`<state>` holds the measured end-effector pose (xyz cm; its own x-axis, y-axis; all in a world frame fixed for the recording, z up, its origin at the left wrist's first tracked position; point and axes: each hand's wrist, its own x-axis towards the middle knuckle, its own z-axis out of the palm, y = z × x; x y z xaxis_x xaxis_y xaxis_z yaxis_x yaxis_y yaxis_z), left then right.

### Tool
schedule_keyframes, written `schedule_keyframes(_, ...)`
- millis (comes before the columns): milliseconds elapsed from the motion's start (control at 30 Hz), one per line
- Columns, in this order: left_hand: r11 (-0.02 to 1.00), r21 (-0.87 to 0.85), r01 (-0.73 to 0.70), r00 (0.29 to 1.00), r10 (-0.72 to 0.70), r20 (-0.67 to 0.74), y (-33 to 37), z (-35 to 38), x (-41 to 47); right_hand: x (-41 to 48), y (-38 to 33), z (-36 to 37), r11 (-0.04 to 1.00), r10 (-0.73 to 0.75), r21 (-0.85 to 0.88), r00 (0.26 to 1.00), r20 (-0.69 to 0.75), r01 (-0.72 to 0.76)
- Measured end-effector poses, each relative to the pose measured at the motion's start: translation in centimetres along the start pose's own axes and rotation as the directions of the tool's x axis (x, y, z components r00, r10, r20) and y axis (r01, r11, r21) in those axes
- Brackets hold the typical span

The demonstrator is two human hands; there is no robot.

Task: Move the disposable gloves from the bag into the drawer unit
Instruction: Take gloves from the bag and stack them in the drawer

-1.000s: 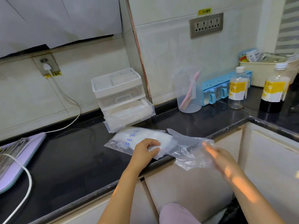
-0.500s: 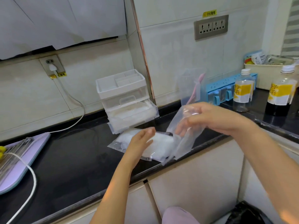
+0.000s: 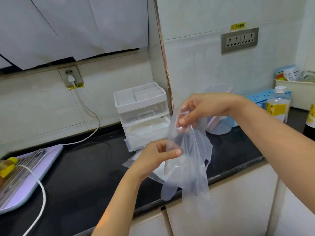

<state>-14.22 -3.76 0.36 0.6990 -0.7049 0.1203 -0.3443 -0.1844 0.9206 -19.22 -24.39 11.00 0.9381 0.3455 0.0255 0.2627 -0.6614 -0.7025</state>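
A clear disposable glove (image 3: 189,164) hangs in the air over the counter's front edge, fingers pointing down. My right hand (image 3: 202,109) pinches its top edge and my left hand (image 3: 158,155) pinches its left side lower down. Under my left hand the clear bag (image 3: 158,174) with a white stack of gloves lies flat on the black counter (image 3: 88,176), mostly hidden. The white and clear drawer unit (image 3: 141,106) stands against the wall just behind; its lower drawer (image 3: 144,133) is pulled out and holds white gloves.
A lilac board (image 3: 34,169) with a white cable across it lies at the left. A clear measuring cup (image 3: 219,126), a blue rack (image 3: 260,96), two yellow-labelled bottles (image 3: 277,106) and a cream bin (image 3: 296,92) stand at the right. White cabinet fronts run below the counter.
My right hand lifted a glove up from the bag. My left hand left the bag and took hold of the glove's side. The view moved closer.
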Motion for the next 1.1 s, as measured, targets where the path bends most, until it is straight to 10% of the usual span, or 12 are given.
schedule_keyframes(333, 0.913, 0.402, 0.074, 0.902, 0.11, -0.417, 2.1, -8.3, 5.9, 9.4, 2.3, -3.6, 0.948, 0.152, -0.226, 0.945, -0.291, -0.222)
schedule_keyframes(533, 0.807, 0.59, -0.006, 0.667, 0.443, -0.599, 5.9, -12.9, 9.2, 12.8, 1.9, -4.6, 0.979, -0.037, 0.14, 0.802, -0.596, 0.149)
schedule_keyframes(633, 0.61, 0.79, -0.065, 0.601, 0.656, -0.457, 6.4, -12.5, 8.2, 12.6, 3.0, -4.2, 0.947, -0.111, 0.168, 0.77, -0.629, 0.274)
schedule_keyframes(767, 0.408, 0.9, -0.153, 0.729, 0.661, -0.176, 3.5, -10.6, 7.2, 11.8, 5.8, -2.9, 0.943, -0.089, 0.215, 0.815, -0.573, 0.255)
schedule_keyframes(900, 0.522, 0.852, -0.039, 0.932, 0.326, -0.158, 0.2, -10.1, 8.4, 12.0, 8.3, -1.5, 0.976, 0.004, 0.195, 0.89, -0.456, 0.096)
schedule_keyframes(1100, 0.567, 0.808, 0.158, 0.983, -0.013, -0.183, -2.0, -10.9, 10.9, 14.4, 10.1, -0.2, 0.983, 0.148, -0.032, 0.879, -0.452, -0.182)
